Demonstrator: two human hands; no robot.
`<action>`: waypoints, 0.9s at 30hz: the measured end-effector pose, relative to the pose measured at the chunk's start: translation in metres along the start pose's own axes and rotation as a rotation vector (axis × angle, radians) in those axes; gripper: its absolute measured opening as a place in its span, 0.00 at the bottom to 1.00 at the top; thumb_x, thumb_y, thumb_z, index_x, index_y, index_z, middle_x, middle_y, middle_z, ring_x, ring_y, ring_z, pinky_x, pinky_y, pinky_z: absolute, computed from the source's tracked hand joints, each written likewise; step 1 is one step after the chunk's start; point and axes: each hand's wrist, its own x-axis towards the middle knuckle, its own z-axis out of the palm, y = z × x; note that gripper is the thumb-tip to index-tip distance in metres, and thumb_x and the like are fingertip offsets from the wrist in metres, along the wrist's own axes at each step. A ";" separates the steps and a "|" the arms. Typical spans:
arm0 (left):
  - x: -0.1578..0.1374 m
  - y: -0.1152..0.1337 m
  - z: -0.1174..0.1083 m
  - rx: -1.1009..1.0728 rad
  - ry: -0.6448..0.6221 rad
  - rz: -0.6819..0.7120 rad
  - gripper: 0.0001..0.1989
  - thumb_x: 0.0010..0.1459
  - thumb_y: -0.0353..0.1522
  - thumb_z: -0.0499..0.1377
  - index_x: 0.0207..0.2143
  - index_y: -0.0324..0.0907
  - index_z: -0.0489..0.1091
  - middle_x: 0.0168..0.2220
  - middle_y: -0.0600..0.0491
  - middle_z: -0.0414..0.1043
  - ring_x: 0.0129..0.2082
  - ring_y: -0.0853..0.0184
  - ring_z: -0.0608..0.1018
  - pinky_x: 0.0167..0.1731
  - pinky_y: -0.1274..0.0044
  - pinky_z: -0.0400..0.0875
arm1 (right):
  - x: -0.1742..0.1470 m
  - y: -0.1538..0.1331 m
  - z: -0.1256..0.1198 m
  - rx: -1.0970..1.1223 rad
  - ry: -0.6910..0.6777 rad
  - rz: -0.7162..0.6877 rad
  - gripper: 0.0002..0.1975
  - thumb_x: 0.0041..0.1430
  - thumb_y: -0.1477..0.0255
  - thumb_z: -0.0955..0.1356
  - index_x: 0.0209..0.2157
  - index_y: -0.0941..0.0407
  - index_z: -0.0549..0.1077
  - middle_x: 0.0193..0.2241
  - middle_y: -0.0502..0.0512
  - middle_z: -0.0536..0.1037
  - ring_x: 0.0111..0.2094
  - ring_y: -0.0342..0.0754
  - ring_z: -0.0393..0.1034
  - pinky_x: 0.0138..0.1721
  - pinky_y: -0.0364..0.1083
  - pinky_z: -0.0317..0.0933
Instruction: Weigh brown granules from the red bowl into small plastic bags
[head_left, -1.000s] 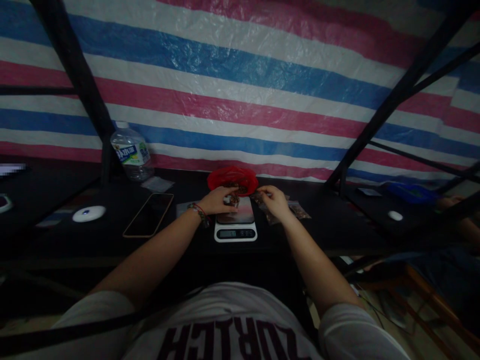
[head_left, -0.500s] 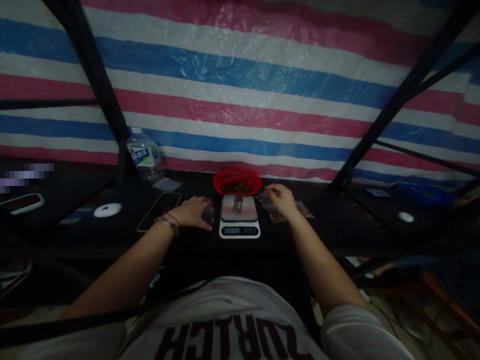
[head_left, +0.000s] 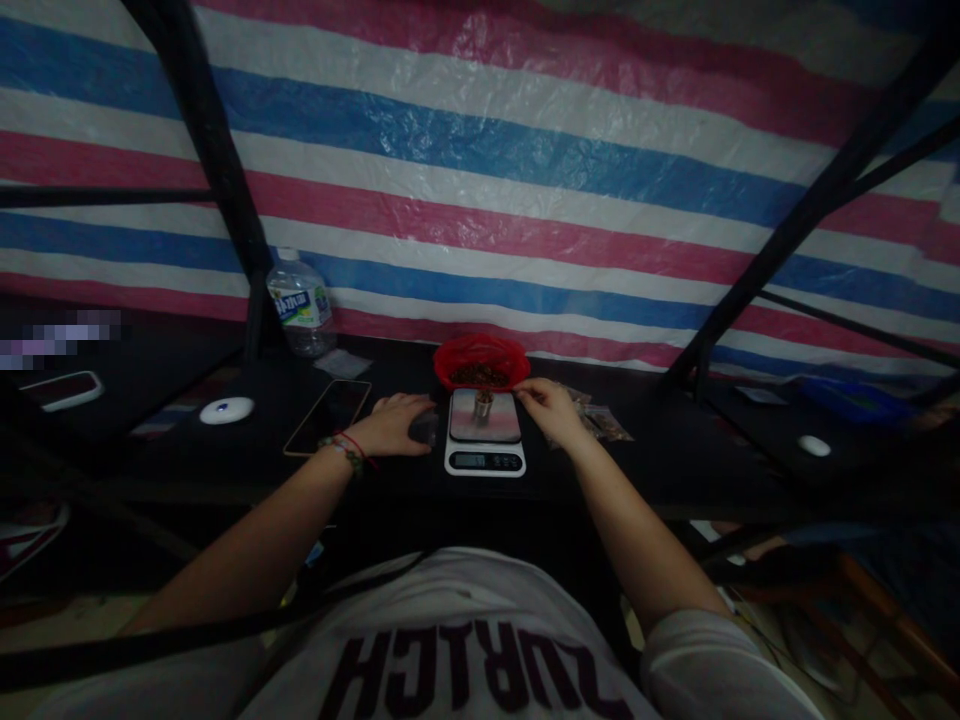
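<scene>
A white kitchen scale (head_left: 485,458) with a lit display sits on the black table. On its plate stands a small metal cup (head_left: 484,404) filled with brown bits. Just behind the scale is a red plastic bag (head_left: 480,352), open at the top, with more brown bits inside. To the left of the scale, my left hand (head_left: 390,425) rests with a small clear plastic bag (head_left: 427,428) between thumb and fingers. My right hand (head_left: 553,410) is pinched closed by the scale's right edge, near the red bag; what the fingertips hold is too small to tell.
Filled clear bags (head_left: 606,424) lie right of my right hand. On the left are a phone (head_left: 328,417), a white mouse (head_left: 227,410), a large plastic bottle (head_left: 301,305) and empty plastic bags (head_left: 343,363). Another white mouse (head_left: 814,446) lies far right. Black frame posts rise on both sides.
My right hand has moved left from the filled bags to the scale's right edge. My left hand stays beside the scale with the clear bag. The view has shifted slightly.
</scene>
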 end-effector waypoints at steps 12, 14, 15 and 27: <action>-0.007 0.026 -0.021 -0.141 0.253 0.179 0.36 0.48 0.38 0.62 0.60 0.40 0.60 0.51 0.46 0.71 0.51 0.58 0.72 0.54 0.70 0.62 | -0.012 -0.054 0.012 0.268 -0.162 0.003 0.11 0.59 0.71 0.64 0.40 0.55 0.77 0.37 0.55 0.79 0.35 0.46 0.73 0.38 0.45 0.66; -0.012 0.043 -0.025 -0.120 0.319 0.215 0.36 0.48 0.39 0.62 0.59 0.41 0.59 0.52 0.46 0.71 0.52 0.57 0.72 0.56 0.67 0.60 | -0.017 -0.067 0.015 0.311 -0.238 0.023 0.12 0.59 0.71 0.64 0.42 0.55 0.77 0.38 0.54 0.79 0.35 0.45 0.73 0.37 0.44 0.66; -0.014 0.052 -0.026 -0.106 0.342 0.229 0.35 0.48 0.40 0.62 0.59 0.42 0.60 0.52 0.46 0.70 0.53 0.57 0.71 0.57 0.66 0.59 | -0.019 -0.072 0.016 0.330 -0.271 0.030 0.13 0.59 0.72 0.64 0.42 0.55 0.77 0.37 0.54 0.79 0.35 0.45 0.73 0.37 0.44 0.66; -0.025 0.091 -0.022 -0.003 0.511 0.331 0.33 0.54 0.44 0.60 0.60 0.44 0.58 0.51 0.45 0.71 0.52 0.57 0.72 0.61 0.60 0.52 | -0.025 -0.085 0.038 0.337 -0.309 0.125 0.10 0.55 0.77 0.65 0.31 0.56 0.79 0.26 0.51 0.79 0.27 0.45 0.71 0.31 0.43 0.63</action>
